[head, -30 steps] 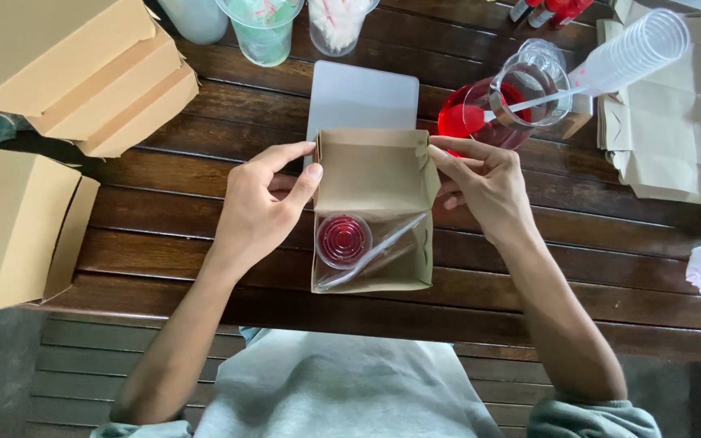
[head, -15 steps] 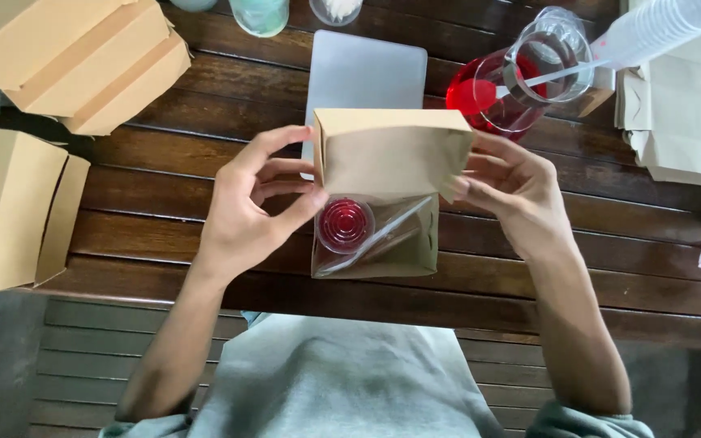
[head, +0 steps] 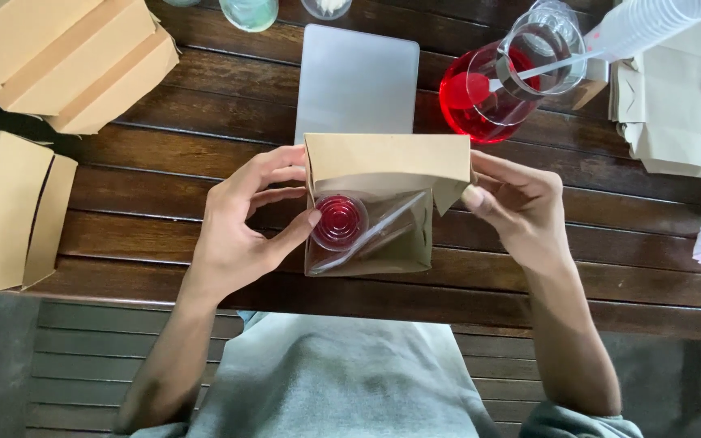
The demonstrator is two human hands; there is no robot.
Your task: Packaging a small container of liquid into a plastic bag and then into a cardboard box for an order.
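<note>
Since both hands pinch the kraft window bag point(head: 383, 174) by its folded top, left hand point(head: 241, 223) and right hand point(head: 517, 203) fingers grasping it, it looks light, crinkly; grip edges, not the sauce cup point(head: 338, 221).

Left hand point(head: 241, 223) and right hand point(head: 521, 203) grip brown cardboard window box point(head: 383, 195) holding small red-filled lidded cup point(head: 338, 221), over dark wooden slat table point(head: 164, 186).
</note>
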